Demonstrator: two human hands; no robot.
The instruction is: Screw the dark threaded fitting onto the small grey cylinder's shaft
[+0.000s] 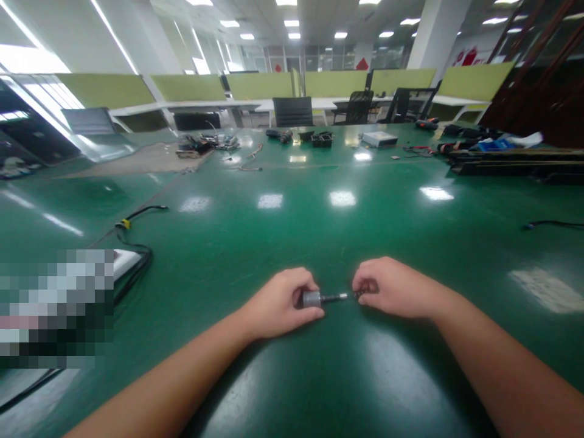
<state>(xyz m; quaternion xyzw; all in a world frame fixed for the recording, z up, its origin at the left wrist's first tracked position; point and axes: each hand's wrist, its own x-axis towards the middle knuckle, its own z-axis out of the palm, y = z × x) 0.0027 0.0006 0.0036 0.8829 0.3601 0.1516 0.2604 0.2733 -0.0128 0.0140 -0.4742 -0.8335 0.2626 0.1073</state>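
While gripping a grey cylinder [312, 298] between the thumb and curled fingers of the left hand [279, 308], brings the right hand [390, 289] near at 3 o'clock. Points a thin shaft [332, 298] out of the cylinder toward 3 o'clock, pale at its tip and just short of the right fingers. Pinches in those bent, narrowly set fingers a small dark piece [358, 294], too small to identify. Holds the cylinder low at the glossy green table [269, 234]; cannot tell whether touching it.

With the cylinder as the dial's centre, shows at 9 o'clock a white object [126, 263], largely masked by pixel blocks, and between 9 and 10 a black cable [145, 211] with a yellow band. Shows farther off, at 11, a heap of parts [207, 143]; at 12, some black parts [322, 140]; between 12 and 1, a pale metal box [378, 139]; at 2, a stack of dark strips [506, 164]. Beyond the table, at 12, includes a black chair [292, 111] before yellow-green partitions [260, 86].
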